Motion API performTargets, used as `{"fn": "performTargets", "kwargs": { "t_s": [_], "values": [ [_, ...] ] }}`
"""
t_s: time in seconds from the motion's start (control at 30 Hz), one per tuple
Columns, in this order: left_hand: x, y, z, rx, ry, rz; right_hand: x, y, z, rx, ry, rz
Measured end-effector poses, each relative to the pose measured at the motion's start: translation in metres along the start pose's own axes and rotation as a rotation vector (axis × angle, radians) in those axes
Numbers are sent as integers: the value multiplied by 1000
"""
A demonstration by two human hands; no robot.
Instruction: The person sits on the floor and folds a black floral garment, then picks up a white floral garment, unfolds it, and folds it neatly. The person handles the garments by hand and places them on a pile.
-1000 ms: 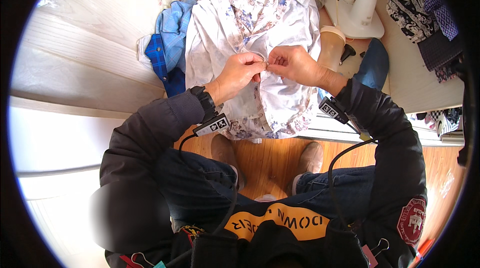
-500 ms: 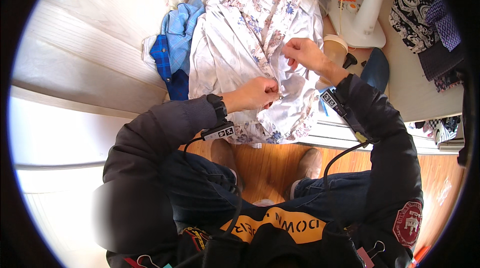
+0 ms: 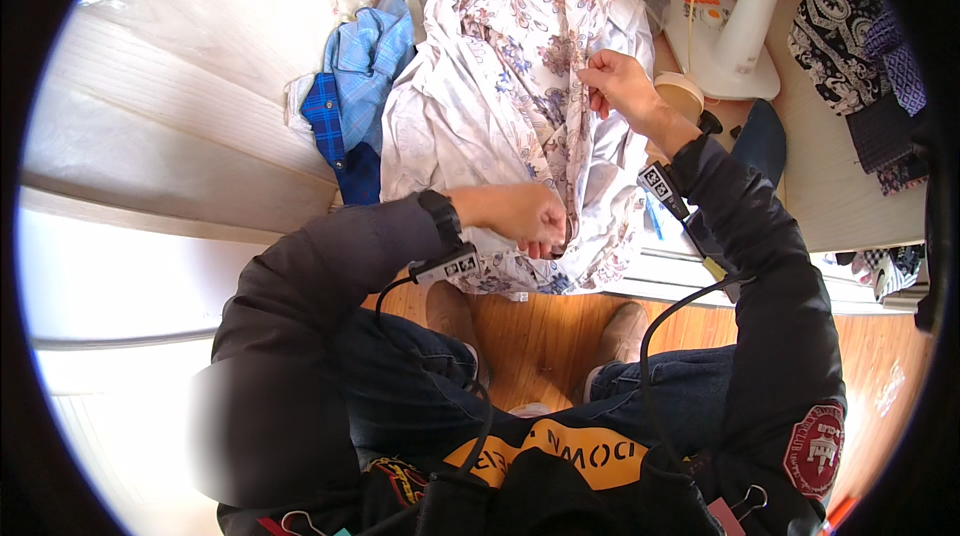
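Left hand [image 3: 522,219]: fingers curled and closed, pinching the lower edge of the floral shirt [image 3: 520,106] near its hem; fingertips partly tucked under the cloth, so the exact grip is hard to make out. Right hand [image 3: 618,84]: raised higher up the same edge, thumb and forefinger pressed together on the fabric, other fingers loosely bent. Shirt: white with blue and brown flowers, lying crumpled on the pale wooden bench [image 3: 150,116] in front of the person, its edge stretched in a line between the two hands, its lower part hanging over the bench front. Blue checked shirt [image 3: 350,86]: bunched just left of the floral one, touching it, partly under it. White fan [image 3: 735,31]: stands to the right behind the right hand; its head is cut off by the upper rim. Cup [image 3: 682,96]: tan, just beside the right wrist, mostly hidden by it. Dark patterned cloths [image 3: 860,46]: far right, bent by the rim, detail unclear. Wrist tags: a small black-and-white tag with a cable on each dark sleeve. Below: jeans, two shoes on the wood floor [image 3: 540,336]. The left border of the view is bright and washed out.
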State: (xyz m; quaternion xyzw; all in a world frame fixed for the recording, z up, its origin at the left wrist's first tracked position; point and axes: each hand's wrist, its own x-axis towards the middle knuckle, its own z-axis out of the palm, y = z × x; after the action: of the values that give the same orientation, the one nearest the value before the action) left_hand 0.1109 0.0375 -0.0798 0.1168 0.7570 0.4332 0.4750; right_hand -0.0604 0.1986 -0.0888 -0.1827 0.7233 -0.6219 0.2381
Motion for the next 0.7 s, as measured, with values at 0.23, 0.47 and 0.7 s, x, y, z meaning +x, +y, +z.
{"fn": "performTargets", "kwargs": {
  "t_s": [0.23, 0.47, 0.7],
  "values": [
    [-33, -2, -84, 400, 717, 258, -5, 0, -2, 79, -124, -23],
    [-28, -19, -126, 1091, 950, 435, 2, 4, 4, 115, -86, 39],
    [-16, -8, -131, 1229, 874, 276, 7, 9, 8, -78, -67, 98]
  ]
}}
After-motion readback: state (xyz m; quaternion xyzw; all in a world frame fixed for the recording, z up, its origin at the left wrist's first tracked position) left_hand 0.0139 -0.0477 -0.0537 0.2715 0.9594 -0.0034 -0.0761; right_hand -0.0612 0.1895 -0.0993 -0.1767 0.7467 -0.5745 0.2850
